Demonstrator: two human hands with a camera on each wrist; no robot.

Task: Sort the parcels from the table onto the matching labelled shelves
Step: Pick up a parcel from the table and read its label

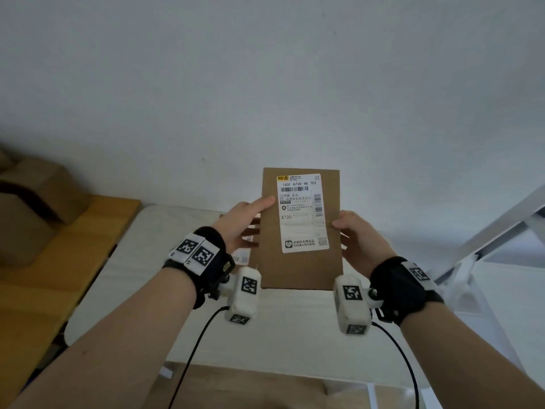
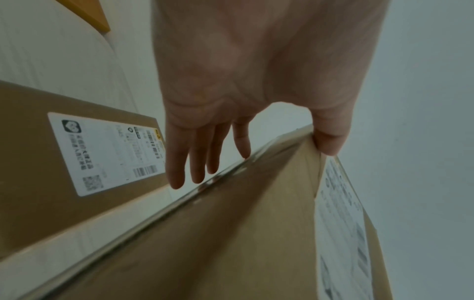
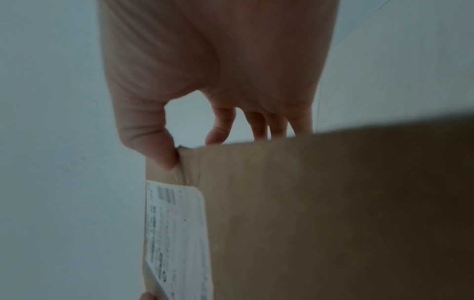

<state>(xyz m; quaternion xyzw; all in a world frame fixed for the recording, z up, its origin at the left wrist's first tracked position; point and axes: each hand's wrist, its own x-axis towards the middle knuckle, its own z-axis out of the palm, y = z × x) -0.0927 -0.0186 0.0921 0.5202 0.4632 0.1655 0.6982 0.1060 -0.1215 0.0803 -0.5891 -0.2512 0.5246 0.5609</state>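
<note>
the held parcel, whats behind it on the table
Another labelled parcel lies flat on the white table behind the held parcel; the head view hides nearly all of it.

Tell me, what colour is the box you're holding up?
Plain brown cardboard box, with a white label; clearest in the head view.

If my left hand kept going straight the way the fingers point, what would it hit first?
Probably the white wall: the left hand, holding the parcel by its edge, points forward over the table; depth is unclear.
</note>
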